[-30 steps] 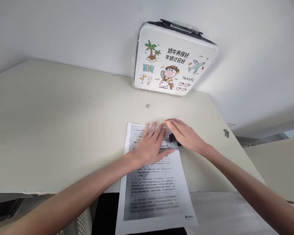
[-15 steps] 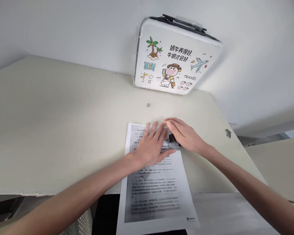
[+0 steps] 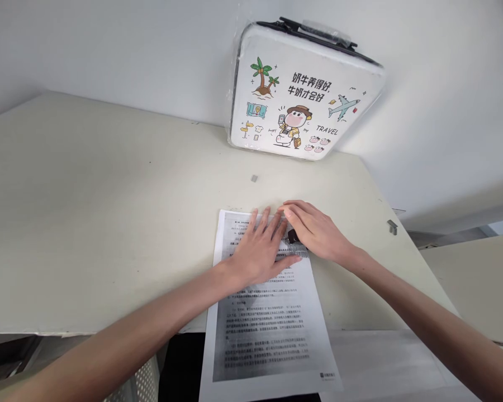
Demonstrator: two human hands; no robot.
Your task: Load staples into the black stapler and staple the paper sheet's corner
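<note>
A printed sheet of paper (image 3: 272, 329) lies on the table, its lower end hanging past the front edge. My left hand (image 3: 260, 251) rests flat on its upper part, fingers spread. At the sheet's upper right edge, my right hand (image 3: 321, 231) is curved over a small black stapler (image 3: 293, 237). Only the stapler's dark front end with a bit of metal shows; my palm and fingers hide the rest. The fingertips of my right hand meet those of my left near the top of the page.
A white cartoon-printed case (image 3: 305, 95) with a black handle stands against the wall at the back of the pale table (image 3: 88, 223). Small grey staple strips (image 3: 254, 178) lie behind the sheet, with another grey piece (image 3: 392, 226) near the right edge. A perforated chair (image 3: 146, 379) is below.
The view has shifted very slightly. Both hands, the sheet and the stapler keep nearly the same places.
</note>
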